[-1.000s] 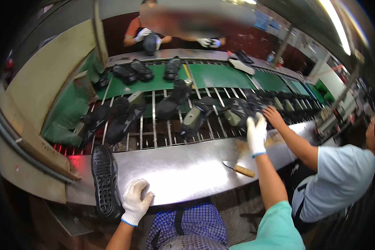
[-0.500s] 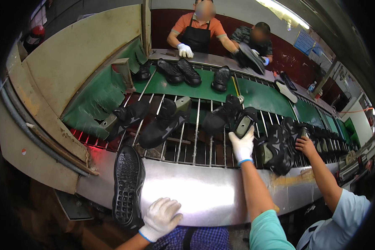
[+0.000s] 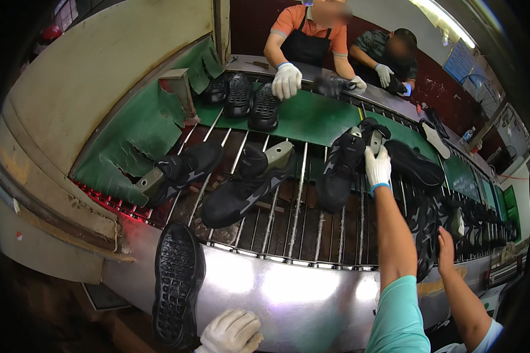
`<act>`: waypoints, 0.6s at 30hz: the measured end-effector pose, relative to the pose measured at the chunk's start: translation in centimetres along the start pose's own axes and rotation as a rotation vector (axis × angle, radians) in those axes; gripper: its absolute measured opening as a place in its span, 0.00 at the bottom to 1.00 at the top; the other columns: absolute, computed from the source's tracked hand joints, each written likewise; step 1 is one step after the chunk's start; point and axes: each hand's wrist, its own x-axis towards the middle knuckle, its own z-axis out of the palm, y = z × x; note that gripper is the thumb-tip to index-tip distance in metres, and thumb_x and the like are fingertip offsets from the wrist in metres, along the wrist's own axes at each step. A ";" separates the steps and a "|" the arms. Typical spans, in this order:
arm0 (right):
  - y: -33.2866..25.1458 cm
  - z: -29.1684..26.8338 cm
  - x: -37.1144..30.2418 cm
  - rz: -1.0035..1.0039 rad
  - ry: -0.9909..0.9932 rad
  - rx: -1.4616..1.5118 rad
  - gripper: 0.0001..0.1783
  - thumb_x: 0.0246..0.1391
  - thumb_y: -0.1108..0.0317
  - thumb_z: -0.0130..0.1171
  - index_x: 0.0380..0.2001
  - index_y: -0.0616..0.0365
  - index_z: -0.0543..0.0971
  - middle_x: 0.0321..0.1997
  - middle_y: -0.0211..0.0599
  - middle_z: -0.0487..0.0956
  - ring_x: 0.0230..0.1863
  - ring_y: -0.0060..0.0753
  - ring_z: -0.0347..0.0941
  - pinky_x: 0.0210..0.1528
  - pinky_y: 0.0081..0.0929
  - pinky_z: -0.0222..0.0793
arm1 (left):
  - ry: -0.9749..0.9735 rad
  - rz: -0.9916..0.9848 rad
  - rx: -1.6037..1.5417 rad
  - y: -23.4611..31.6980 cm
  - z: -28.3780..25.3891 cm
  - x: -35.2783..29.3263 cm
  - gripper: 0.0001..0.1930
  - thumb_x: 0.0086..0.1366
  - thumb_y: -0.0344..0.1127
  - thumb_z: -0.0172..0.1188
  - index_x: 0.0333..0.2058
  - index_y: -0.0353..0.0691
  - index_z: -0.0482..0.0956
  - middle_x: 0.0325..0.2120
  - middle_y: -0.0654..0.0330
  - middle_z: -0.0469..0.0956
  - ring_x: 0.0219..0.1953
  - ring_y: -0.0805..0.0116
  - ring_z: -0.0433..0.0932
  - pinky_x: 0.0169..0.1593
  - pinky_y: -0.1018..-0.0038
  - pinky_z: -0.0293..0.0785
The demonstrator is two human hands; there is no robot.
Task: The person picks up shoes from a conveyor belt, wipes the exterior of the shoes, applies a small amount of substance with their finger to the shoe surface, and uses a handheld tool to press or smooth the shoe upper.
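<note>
My right hand (image 3: 378,166), in a white knit glove, is closed on a black shoe (image 3: 415,163) by the grey last in its heel opening, over the rods of the conveyor. Just left of it, another black lasted shoe (image 3: 335,176) lies toe toward me. My left hand (image 3: 232,330), also gloved, is at the near metal ledge with loosely bent fingers and nothing visible in it. Beside it a black outsole (image 3: 178,282) lies with its gridded side up. Two more lasted shoes, a middle one (image 3: 247,185) and a left one (image 3: 185,170), sit on the rods.
Beyond the rods, several black outsoles (image 3: 239,95) lie on a green belt (image 3: 312,117). Opposite, a person in orange reaches a gloved hand (image 3: 287,80) to them; another stands alongside. At right, a co-worker's bare hand (image 3: 446,250) is near more shoes. A beige housing (image 3: 118,76) bounds the left.
My right hand has moved away from me with the shoe, whose toe points right. My left hand's fingers have bent a little. The person opposite has reached over the outsoles.
</note>
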 end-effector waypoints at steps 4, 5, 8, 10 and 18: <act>-9.1 -0.2 -6.9 -0.191 0.041 0.134 0.53 0.56 0.39 0.72 0.72 0.67 0.67 0.74 0.67 0.68 0.74 0.65 0.65 0.77 0.50 0.62 | -0.028 -0.025 0.022 -0.1 0.1 -0.6 0.16 0.60 0.35 0.71 0.46 0.36 0.84 0.44 0.46 0.85 0.48 0.43 0.84 0.56 0.51 0.80; -10.4 0.7 -7.8 -0.132 0.087 0.183 0.57 0.53 0.39 0.74 0.74 0.68 0.64 0.74 0.69 0.67 0.75 0.66 0.64 0.77 0.50 0.61 | -0.047 -0.028 0.029 0.0 0.0 -0.8 0.17 0.60 0.35 0.71 0.46 0.36 0.84 0.44 0.46 0.85 0.48 0.43 0.84 0.56 0.52 0.80; -10.1 2.3 -8.4 0.118 0.049 0.248 0.66 0.45 0.46 0.80 0.76 0.72 0.56 0.72 0.72 0.69 0.72 0.70 0.69 0.74 0.50 0.65 | -0.043 -0.019 0.055 -0.4 0.3 -1.0 0.16 0.58 0.37 0.72 0.44 0.37 0.85 0.42 0.49 0.86 0.46 0.48 0.86 0.54 0.55 0.82; -8.6 1.8 -7.3 0.215 -0.042 0.379 0.61 0.45 0.50 0.79 0.73 0.74 0.60 0.62 0.70 0.78 0.65 0.68 0.76 0.70 0.49 0.70 | 0.002 0.005 0.074 -1.0 0.9 -0.8 0.14 0.55 0.38 0.71 0.38 0.39 0.86 0.37 0.56 0.86 0.41 0.54 0.87 0.48 0.60 0.85; -1.0 -0.5 -14.2 0.603 -0.385 1.286 0.14 0.62 0.65 0.70 0.48 0.59 0.87 0.50 0.36 0.88 0.47 0.37 0.85 0.55 0.34 0.82 | 0.037 -0.008 0.040 -0.9 0.5 -2.5 0.13 0.57 0.36 0.70 0.39 0.37 0.84 0.39 0.54 0.84 0.44 0.54 0.85 0.51 0.62 0.84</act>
